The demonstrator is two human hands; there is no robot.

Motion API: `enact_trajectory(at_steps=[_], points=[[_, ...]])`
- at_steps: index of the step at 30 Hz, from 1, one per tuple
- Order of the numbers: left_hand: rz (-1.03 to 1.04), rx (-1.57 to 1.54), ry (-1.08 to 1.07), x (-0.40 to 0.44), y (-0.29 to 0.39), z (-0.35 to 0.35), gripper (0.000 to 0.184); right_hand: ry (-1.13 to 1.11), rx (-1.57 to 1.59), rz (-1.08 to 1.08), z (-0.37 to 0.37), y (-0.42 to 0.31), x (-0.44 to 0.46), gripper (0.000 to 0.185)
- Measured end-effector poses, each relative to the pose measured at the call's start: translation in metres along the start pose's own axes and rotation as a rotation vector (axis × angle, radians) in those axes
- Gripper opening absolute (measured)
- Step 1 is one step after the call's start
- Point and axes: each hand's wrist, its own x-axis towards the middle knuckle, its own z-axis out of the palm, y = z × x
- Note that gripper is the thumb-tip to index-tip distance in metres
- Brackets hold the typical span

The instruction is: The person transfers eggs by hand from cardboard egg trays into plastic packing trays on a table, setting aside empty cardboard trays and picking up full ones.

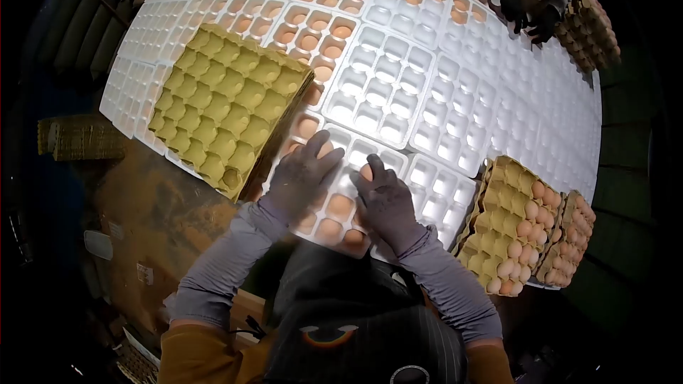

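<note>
My left hand [306, 174], in a grey glove, has its fingers round an egg [325, 150] over the nearest white tray [364, 144]. Just to the right, my right hand [385, 203], also gloved, grips another egg [366, 172] between thumb and fingers. Whether either egg touches the tray bottom I cannot tell. Several brown eggs sit in the tray's compartments, among them one egg [340, 205] between my wrists. Part of this tray is hidden under my hands.
Left of my hands lies a stack of yellow-green pulp egg flats [231, 103]. At the right stands a pulp flat partly filled with eggs [498, 217], with another full flat [569, 238] beside it. White trays [380, 82] cover the table. A co-worker's dark-gloved hands [533, 18] are at the far right.
</note>
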Motion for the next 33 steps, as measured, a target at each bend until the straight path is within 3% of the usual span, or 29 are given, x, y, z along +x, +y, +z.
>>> enact_trajectory(at_steps=[2,3,4,6,8,9,10,12,15,16,18,20,24,26,27,32,33], points=[[-0.006,0.047,-0.066,0.013,-0.005,0.006,0.043,-0.174,0.016,0.041,0.012,-0.012,0.008,0.033],[-0.047,0.0,-0.137,0.022,-0.008,0.005,0.043,-0.139,0.078,0.05,0.016,-0.009,0.009,0.034],[-0.085,-0.043,-0.208,0.03,-0.011,0.003,0.043,-0.1,0.139,0.057,0.019,-0.004,0.012,0.035],[0.041,0.054,-0.195,0.035,-0.005,-0.005,0.044,0.221,0.122,0.088,0.018,0.01,0.016,0.036],[-0.231,-0.569,-0.029,0.044,0.008,0.002,0.046,0.275,0.212,0.215,0.02,0.026,0.02,0.044],[-0.067,-0.586,0.166,0.048,0.007,0.031,0.047,0.306,0.199,0.213,0.028,0.034,0.021,0.048],[-0.118,-0.802,0.13,0.054,0.02,0.039,0.047,0.341,0.182,0.211,0.039,0.04,0.022,0.051],[0.148,-0.282,0.234,0.066,0.019,0.069,0.05,0.404,0.229,0.215,0.042,0.037,0.013,0.057],[0.162,-0.015,0.121,0.065,0.023,0.089,0.051,0.423,0.503,0.32,0.024,0.021,-0.021,0.049],[0.157,-0.015,0.154,0.066,0.024,0.093,0.051,0.455,0.405,0.286,-0.007,0.015,-0.029,0.038],[0.125,-0.113,0.231,0.071,0.039,0.091,0.052,0.414,0.485,0.261,-0.045,0.023,-0.064,0.038],[0.156,-0.309,0.144,0.083,0.082,0.07,0.05,0.432,0.207,0.195,-0.089,0.052,-0.105,0.029],[0.381,-0.396,0.063,0.121,0.19,0.073,0.033,0.463,-0.272,0.297,-0.197,0.156,-0.167,0.017],[0.469,-0.413,-0.004,0.141,0.248,0.086,0.027,0.399,-0.312,0.391,-0.223,0.215,-0.189,0.022],[0.488,-0.383,-0.019,0.15,0.273,0.099,0.027,0.252,-0.297,0.393,-0.227,0.256,-0.202,0.029],[0.613,-0.078,-0.023,0.184,0.351,0.166,0.039,0.122,-0.159,0.175,-0.236,0.317,-0.216,0.036],[0.611,-0.07,-0.032,0.185,0.357,0.168,0.039,0.206,0.287,0.407,-0.247,0.312,-0.219,0.037]])
